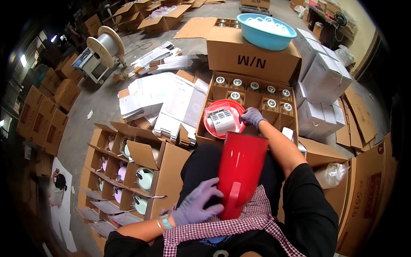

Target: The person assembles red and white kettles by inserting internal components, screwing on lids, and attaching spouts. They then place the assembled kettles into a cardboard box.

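Observation:
A shiny red plastic jug-like vessel with a handle along its near side stands tilted on my lap, over a checked apron. My left hand, in a purple-grey glove, has its fingers spread against the vessel's left side beside the handle. My right hand, gloved alike, is at the right rim of a red round basin. Its fingers are bent together; what they pinch, if anything, is too small to tell. Inside the basin lie sheets of dark-and-white labels and clear film.
The basin sits on a divided carton of silver-lidded glass jars. Behind is a blue basin with white rings. To the left, another divided carton holds pastel vessels. Flattened white boxes and stacked white cartons stand around.

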`<action>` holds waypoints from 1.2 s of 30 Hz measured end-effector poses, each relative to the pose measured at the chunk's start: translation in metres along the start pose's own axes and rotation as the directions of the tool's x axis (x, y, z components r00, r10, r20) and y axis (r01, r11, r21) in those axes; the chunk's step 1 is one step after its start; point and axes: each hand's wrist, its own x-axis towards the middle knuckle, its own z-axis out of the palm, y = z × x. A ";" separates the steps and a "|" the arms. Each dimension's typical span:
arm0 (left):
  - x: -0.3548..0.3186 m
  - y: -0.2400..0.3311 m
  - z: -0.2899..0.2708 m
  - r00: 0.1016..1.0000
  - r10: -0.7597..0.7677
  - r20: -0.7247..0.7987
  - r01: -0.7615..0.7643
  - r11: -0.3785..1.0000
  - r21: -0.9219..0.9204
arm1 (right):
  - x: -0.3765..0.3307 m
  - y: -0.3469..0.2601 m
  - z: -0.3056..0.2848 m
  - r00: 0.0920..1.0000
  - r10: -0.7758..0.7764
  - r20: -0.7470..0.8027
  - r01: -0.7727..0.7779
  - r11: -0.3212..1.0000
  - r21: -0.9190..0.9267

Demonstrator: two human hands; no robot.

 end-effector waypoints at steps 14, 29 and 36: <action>0.248 -0.184 -0.075 0.911 0.196 -0.363 0.191 0.581 0.791 | -0.007 -0.050 0.025 0.604 -0.766 -0.219 0.713 0.643 -0.281; 0.264 -0.223 -0.067 0.872 0.095 -0.480 0.275 0.715 0.642 | -0.005 -0.056 0.038 0.533 -0.770 -0.350 0.826 0.564 0.017; 0.242 -0.185 -0.084 0.928 0.133 -0.347 0.156 0.710 0.687 | -0.059 -0.082 -0.070 0.852 -0.521 -0.057 0.368 0.518 0.772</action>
